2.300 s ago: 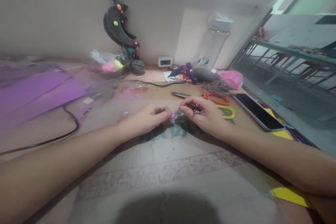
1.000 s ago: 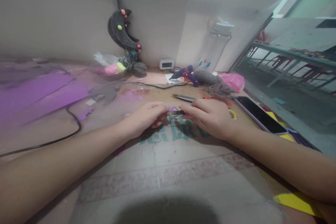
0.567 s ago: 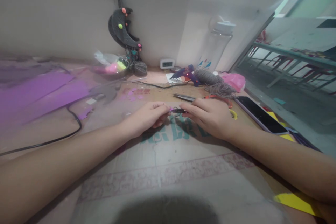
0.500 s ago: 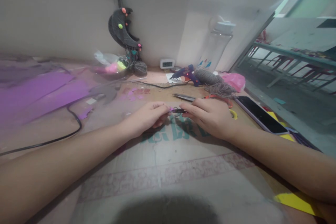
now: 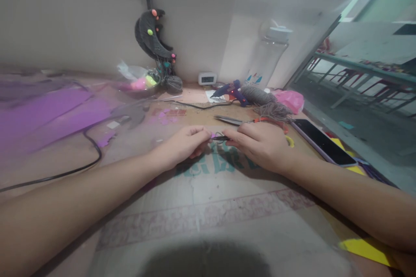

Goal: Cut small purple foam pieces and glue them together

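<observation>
My left hand (image 5: pixel 196 140) is closed, its thumb and finger pinching a small purple piece (image 5: pixel 213 135) that is mostly hidden by the fingertips. My right hand (image 5: pixel 264 145) is shut on dark, pointed tweezers (image 5: pixel 221 138), whose tips reach to the purple piece. A thin grey loop shows beside the tips; I cannot tell what it belongs to. Just beyond my right hand lies a pair of scissors (image 5: pixel 229 120) with orange handles, partly covered by the hand.
At the back are a blue glue gun (image 5: pixel 231 91), grey yarn (image 5: pixel 258 97), a clear bottle (image 5: pixel 268 58), a small digital clock (image 5: pixel 207 78) and a dark crescent ornament (image 5: pixel 149 37). A phone (image 5: pixel 325 143) lies right, purple sheets (image 5: pixel 48 112) left, beside a black cable (image 5: pixel 97 151).
The tweezers' tips look closer together and tilt slightly differently at the purple piece. Both hands stay almost in place.
</observation>
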The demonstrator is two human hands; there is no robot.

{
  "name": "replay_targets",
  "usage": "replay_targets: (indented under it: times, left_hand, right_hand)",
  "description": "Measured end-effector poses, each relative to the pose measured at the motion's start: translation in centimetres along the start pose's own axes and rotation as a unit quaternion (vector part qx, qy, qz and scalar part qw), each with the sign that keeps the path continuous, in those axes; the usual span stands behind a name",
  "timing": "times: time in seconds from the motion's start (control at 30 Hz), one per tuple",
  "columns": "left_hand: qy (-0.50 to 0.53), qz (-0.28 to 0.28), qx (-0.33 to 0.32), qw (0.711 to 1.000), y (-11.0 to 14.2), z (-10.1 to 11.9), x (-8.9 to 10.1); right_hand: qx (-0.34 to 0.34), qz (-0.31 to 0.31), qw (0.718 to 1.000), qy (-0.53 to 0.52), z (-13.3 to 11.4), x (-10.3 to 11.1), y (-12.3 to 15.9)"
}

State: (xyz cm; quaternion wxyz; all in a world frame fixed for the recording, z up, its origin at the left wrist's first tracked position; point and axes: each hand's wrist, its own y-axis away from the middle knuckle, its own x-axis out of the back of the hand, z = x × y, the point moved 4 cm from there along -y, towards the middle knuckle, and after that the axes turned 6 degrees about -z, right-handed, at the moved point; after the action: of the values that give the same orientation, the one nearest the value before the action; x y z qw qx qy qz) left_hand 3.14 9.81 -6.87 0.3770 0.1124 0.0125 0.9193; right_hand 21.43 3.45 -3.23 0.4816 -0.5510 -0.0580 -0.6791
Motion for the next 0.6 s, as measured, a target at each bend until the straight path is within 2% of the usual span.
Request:
replay_targets:
  times: [0.2,0.6]
  left_hand:
    - [-0.011,0.005,0.007,1.0,0.05,0.09,-0.03]
    - [-0.01,-0.002,-0.005,1.0,-0.08,-0.22,0.11]
  right_hand:
    - [0.025,0.006,0.999,0.024,-0.16,0.21,-0.03]
    - [0.024,-0.002,0.999,0.028,-0.19,0.31,-0.08]
